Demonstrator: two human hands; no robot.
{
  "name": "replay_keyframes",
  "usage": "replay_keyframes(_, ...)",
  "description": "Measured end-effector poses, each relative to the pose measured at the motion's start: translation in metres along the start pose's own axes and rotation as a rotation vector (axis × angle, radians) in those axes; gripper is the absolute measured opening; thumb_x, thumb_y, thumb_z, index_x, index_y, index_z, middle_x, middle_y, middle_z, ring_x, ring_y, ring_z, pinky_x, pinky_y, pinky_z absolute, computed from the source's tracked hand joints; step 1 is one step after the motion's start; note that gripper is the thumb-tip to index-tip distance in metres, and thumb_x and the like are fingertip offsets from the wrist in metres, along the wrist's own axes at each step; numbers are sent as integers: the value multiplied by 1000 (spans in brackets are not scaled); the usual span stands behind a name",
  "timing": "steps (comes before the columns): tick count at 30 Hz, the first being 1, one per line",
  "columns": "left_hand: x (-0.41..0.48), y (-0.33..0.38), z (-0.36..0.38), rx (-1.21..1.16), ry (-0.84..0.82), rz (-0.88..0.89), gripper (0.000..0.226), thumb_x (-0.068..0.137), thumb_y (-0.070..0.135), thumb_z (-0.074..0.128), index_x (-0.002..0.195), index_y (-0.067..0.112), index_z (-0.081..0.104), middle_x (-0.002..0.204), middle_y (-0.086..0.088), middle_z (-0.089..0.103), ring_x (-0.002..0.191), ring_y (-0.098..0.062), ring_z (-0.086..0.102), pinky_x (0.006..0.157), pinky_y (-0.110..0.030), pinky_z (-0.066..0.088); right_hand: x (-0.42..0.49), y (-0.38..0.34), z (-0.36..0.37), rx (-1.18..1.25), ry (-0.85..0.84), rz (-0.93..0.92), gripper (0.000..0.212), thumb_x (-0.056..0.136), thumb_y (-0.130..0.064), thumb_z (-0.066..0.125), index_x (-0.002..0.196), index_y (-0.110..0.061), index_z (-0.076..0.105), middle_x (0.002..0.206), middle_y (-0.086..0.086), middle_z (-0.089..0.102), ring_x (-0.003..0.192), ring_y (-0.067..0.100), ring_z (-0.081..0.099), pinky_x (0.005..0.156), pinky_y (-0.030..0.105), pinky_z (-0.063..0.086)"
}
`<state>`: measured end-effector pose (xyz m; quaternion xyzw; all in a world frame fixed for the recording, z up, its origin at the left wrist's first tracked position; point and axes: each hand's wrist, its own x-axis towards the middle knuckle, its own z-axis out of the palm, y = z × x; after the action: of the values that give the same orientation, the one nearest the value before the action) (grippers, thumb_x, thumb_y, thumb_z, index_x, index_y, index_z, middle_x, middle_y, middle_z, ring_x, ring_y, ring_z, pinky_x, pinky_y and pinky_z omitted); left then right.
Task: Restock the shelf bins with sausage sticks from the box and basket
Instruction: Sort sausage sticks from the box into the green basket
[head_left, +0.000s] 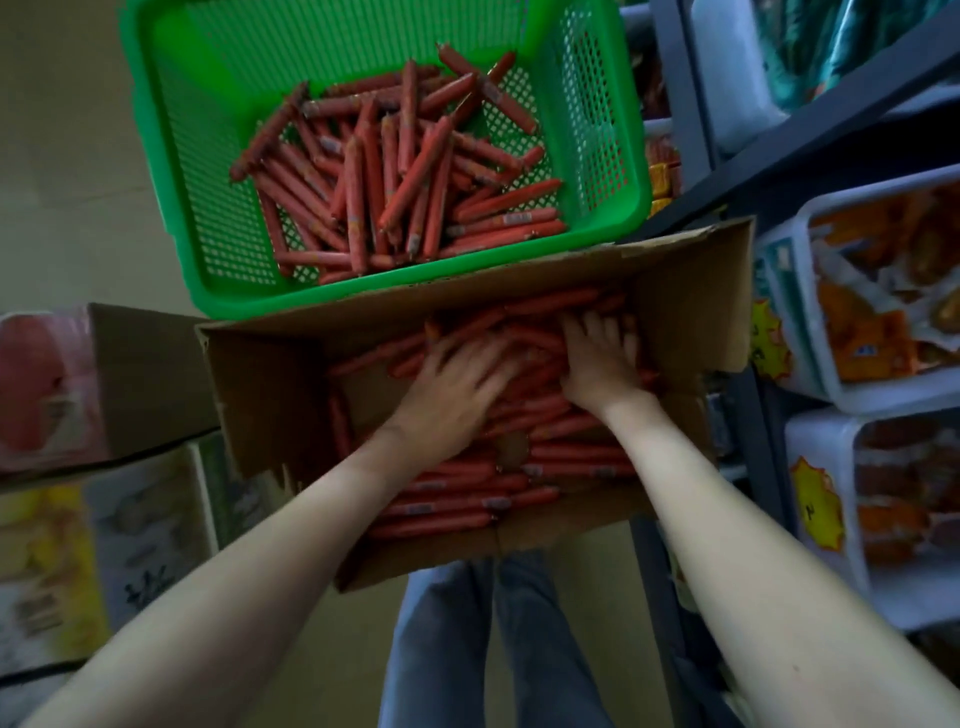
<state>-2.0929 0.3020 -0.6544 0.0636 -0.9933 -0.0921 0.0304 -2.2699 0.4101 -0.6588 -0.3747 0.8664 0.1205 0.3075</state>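
An open cardboard box (270, 384) lies on the floor below me, filled with red sausage sticks (467, 504). Both my hands are down inside it, palms on the pile. My left hand (452, 395) is blurred, its fingers spread over the sticks near the box's middle. My right hand (597, 358) rests with fingers spread on the sticks at the far right of the pile. Whether either hand grips a stick cannot be told. Beyond the box stands a green plastic basket (171, 171) with several more sausage sticks (395, 176) heaped in it.
A dark metal shelf (810, 135) runs along the right, holding white bins (821, 322) of orange packaged snacks with yellow price tags (818, 504). Stacked cartons (104, 384) stand on the left. My legs in jeans (493, 649) are under the box's near edge.
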Motion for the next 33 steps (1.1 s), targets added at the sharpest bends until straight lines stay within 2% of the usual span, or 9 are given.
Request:
replay_keyframes(3,-24,-1,14,-90,-248,-472,85,78,49,64,147,17,26,146,-25,34,131,-40,36,104,-53,31,-8,3,6,-16,38,-55,72,83,-20,59,146,-28,23,151,8,19,139,28,15,114,45,4)
replay_keyframes(6,-36,2,18,-327,-384,-655,102,83,52,60,147,20,-12,155,-25,8,143,-40,11,114,-47,13,-13,2,16,46,11,-75,64,87,-12,52,144,-26,28,157,2,12,143,22,12,114,42,5)
replay_keyframes(8,-34,6,20,-452,-288,-678,104,83,48,63,149,13,-9,155,-23,10,143,-37,12,116,-41,11,-16,2,21,38,11,-77,61,88,-9,50,143,-25,30,157,2,14,143,21,12,112,42,10)
replay_keyframes(11,-28,10,26,-484,-164,-750,103,83,42,68,151,7,-1,148,-23,26,131,-37,31,111,-40,23,-16,3,23,29,47,-99,62,86,-9,53,142,-24,32,153,1,22,141,21,17,110,42,15)
replay_keyframes(16,-19,13,30,-340,-333,-620,79,89,19,60,149,4,11,148,-18,26,133,-34,26,111,-37,19,-10,7,16,66,51,-129,72,86,-16,59,146,-26,22,151,-1,27,139,22,19,109,41,16)
replay_keyframes(22,5,3,13,17,-598,-507,78,81,58,58,140,16,31,140,-14,32,130,-32,28,108,-43,21,-7,5,8,2,2,-114,69,86,-19,58,146,-24,26,151,0,26,138,28,18,111,45,12)
replay_keyframes(25,6,1,12,4,-676,-546,82,80,64,57,142,16,30,143,-16,26,132,-34,26,108,-43,24,-7,8,6,-44,-2,-111,65,87,-22,58,145,-26,28,149,2,28,136,30,20,111,44,13)
replay_keyframes(29,-14,9,15,-133,-660,-583,60,89,49,54,136,14,39,133,-14,44,117,-33,49,91,-41,44,-10,13,16,-13,9,-86,69,86,-28,63,145,-33,28,149,6,23,136,31,18,113,48,11)
replay_keyframes(33,-32,15,11,-118,-588,-646,56,91,17,51,143,17,29,129,-14,49,114,-34,51,88,-39,44,-3,11,19,-16,65,-100,66,84,-28,66,142,-27,33,144,8,32,135,28,24,111,44,13)
